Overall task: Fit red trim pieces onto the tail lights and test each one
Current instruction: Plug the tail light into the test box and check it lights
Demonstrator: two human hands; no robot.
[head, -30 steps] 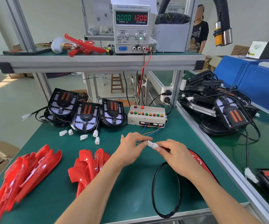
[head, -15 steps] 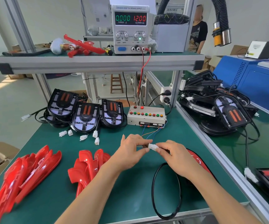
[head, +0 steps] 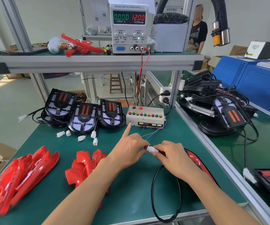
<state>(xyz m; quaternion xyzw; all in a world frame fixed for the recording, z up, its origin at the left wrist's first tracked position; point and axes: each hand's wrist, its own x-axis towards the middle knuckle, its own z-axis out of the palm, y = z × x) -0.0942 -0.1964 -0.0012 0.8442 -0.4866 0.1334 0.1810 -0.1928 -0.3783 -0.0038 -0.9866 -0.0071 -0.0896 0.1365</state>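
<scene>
A white plug connector (head: 152,149) sits pinched between my left hand (head: 129,149) and my right hand (head: 171,157) above the green mat. My left index finger sticks out toward the grey test box (head: 144,116) with its coloured buttons. Thin blue and orange wires (head: 149,135) run from that box to the connector. A tail light with red trim (head: 199,164) lies under my right forearm, mostly hidden, and its black cable (head: 153,192) loops toward the front edge. Two heaps of red trim pieces (head: 84,168) (head: 22,172) lie on the left.
Three bare black tail lights (head: 84,116) lean at the back left with loose white plugs (head: 80,138) in front. A power supply (head: 128,28) on the shelf reads 0.000 and 12.00. More tail lights (head: 217,109) pile up on the right bench. A person (head: 197,33) stands behind.
Both hands stayed at the connector and pressed closer together. My left index finger has lifted and now points toward the test box.
</scene>
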